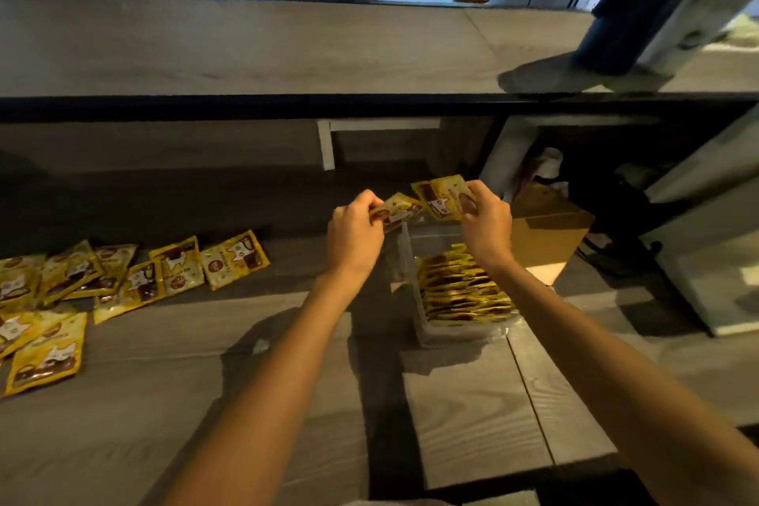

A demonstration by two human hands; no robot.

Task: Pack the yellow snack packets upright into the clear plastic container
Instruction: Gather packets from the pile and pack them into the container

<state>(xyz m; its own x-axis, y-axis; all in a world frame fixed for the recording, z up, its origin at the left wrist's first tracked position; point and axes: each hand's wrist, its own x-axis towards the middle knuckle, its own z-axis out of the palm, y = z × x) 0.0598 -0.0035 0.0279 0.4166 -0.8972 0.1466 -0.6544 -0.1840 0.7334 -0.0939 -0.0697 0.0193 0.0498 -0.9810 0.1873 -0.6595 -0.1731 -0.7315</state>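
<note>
Head view: your left grip point(355, 236) is raised above the surface point(205, 362), thumb and fingers pinching one yellow snack packet point(396, 209) by its left end, so the packet lies tilted and points toward your other hand. Your right grip point(486, 224) is at the same height, just to the right, fingers curled round a small fan of yellow packets point(441, 199). At least two faces show, but the exact count cannot be told. The single packet and the fan nearly meet; whether they touch cannot be told. Both hands hang over the far end of the clear plastic container point(456, 335), which stands on the surface below and between your forearms. Inside it, a packed row of packets point(464, 288) stands on edge, filling the near part of the container. The far part, beneath your hands, shows clear wall only. The loose packets point(123, 279) lie flat and overlapping in a scattered heap at the left of the surface, well apart from the container. A brown cardboard box point(550, 234) sits just beyond the container on its right side. A raised ledge point(246, 49) runs across behind the surface, with a dark post point(640, 4) standing on it at the upper right.
</note>
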